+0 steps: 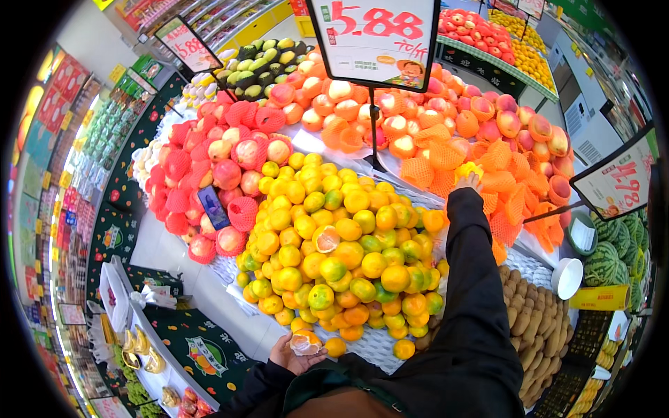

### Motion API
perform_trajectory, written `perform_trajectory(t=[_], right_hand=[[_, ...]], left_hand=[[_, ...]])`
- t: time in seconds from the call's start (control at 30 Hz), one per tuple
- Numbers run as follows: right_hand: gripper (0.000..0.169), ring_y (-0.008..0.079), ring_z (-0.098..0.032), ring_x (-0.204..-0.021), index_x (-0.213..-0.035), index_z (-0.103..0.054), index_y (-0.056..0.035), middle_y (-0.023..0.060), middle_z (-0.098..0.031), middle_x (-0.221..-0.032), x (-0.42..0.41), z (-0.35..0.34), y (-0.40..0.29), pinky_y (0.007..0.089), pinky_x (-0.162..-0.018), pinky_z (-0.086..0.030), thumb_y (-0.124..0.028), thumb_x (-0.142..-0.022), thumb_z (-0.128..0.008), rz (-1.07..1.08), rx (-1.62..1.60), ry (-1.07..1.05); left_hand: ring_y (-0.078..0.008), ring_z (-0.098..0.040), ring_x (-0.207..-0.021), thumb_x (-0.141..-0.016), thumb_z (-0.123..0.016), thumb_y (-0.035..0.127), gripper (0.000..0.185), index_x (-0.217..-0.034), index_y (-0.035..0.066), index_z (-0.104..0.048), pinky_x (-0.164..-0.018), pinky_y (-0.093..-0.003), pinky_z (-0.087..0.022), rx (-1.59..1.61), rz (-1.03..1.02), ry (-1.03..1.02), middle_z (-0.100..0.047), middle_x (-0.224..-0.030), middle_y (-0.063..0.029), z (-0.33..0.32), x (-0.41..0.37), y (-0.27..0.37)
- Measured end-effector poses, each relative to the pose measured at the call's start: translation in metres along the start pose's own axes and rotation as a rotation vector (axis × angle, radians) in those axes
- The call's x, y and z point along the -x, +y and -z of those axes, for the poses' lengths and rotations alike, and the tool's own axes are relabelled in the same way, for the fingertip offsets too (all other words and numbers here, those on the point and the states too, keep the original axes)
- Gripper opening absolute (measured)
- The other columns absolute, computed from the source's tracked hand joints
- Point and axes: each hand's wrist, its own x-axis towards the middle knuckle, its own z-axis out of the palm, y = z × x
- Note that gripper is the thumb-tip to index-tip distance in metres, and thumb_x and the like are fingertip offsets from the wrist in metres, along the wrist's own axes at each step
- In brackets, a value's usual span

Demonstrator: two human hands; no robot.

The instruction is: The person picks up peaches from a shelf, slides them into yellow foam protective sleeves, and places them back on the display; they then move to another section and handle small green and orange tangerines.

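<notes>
My left hand (pixel 298 357), low in the picture, holds a partly peeled mandarin (pixel 305 343) with its pale segments showing. My right arm reaches out over the fruit; my right hand (pixel 470 181) is on a yellow piece (pixel 469 170) among orange foam net sleeves (pixel 509 180), and whether it is fruit peel or foam I cannot tell. Between the arms lies a heap of yellow-green mandarins (pixel 334 245), with another partly peeled mandarin (pixel 326 239) on top. Peaches (pixel 509 124) lie beyond the foam sleeves.
A smartphone (pixel 213 207) leans on pomegranates in red foam nets (pixel 177 162). A price sign (pixel 373 42) stands on a black pole behind the mandarins, another (pixel 616 180) at right. Brown oval fruit (pixel 533 324), a white bowl (pixel 567 278) and watermelons (pixel 606 251) are at right; a side shelf (pixel 157 334) is lower left.
</notes>
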Motion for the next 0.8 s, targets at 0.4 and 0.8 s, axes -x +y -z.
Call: perform_trajectory(t=[0.4,0.8], right_hand=[[0.054,0.039,-0.035,-0.118,-0.128,-0.039,-0.0093,0.0218,-0.037,-0.128,0.082,0.109,0.042,0.0434,-0.098,-0.031,-0.014,-0.076,-0.054,0.372,-0.517,0.661],[0.028,0.0375,-0.047,-0.11,-0.095,-0.059,-0.0035,0.0211,-0.05,-0.114,0.561,0.232,-0.21,0.0473,-0.093,-0.038,-0.003,-0.067,-0.058,1.582,-0.829,0.271]], left_hand=[[-0.044,-0.041,-0.114,-0.081,-0.045,0.047,0.067,-0.124,-0.003,-0.036,-0.097,-0.05,-0.033,-0.03,-0.011,-0.137,-0.043,-0.122,-0.0261,0.02,0.019,-0.004],[-0.0335,-0.039,-0.12,-0.081,-0.045,0.057,0.066,-0.129,0.013,-0.036,-0.1,-0.0512,-0.029,0.14,-0.362,-0.327,-0.04,-0.13,-0.0146,0.134,0.163,0.06]])
